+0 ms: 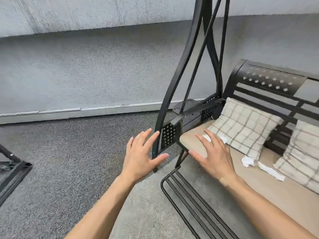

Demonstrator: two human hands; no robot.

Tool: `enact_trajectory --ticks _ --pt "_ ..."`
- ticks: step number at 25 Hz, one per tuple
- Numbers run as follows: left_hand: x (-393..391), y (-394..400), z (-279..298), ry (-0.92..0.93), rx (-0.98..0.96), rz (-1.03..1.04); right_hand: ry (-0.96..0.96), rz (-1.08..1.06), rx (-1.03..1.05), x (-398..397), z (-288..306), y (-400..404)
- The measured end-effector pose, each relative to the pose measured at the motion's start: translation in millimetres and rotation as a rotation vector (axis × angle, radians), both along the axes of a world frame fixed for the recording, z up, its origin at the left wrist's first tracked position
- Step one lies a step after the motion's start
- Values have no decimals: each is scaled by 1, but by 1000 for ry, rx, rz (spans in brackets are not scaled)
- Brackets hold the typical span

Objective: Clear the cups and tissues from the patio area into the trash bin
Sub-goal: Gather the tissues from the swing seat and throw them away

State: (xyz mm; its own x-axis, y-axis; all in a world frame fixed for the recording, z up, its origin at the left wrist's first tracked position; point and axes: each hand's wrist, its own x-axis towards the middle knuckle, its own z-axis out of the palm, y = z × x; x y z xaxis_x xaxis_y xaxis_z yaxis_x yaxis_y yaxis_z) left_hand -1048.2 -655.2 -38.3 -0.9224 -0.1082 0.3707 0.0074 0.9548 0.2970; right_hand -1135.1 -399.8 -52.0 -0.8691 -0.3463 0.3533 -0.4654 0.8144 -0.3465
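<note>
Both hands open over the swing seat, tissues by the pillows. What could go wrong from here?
1. The tissue under the right hand is partly hidden; a grab may miss part of it.
2. Two more tissues lie against the checked pillows and are easily overlooked.
3. No trash bin is in view, so loose tissues might drop in transit.

Left hand (141, 156) and right hand (214, 156) hovering, fingers spread; tissues (248, 161) lying on seat (195, 144) beyond right fingertips (198, 135).
</note>
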Motion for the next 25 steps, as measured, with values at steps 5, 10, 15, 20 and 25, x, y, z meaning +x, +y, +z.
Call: enact_trajectory --ticks 5,10,15,20,25 --pt "-78 3 -2 -2 35 -196 -8 -205 1 -20 -6 17" --pt "-153 46 -12 -24 72 -408 -39 -416 -2 -42 -13 61" --pt "-230 103 -15 -22 62 -568 -54 -553 -15 -86 -18 112" --pt "-302 157 -16 -17 83 -627 -36 -642 -73 -138 -17 166" --pt "-363 191 -24 -19 97 -650 -42 -701 -104 -181 -24 213"
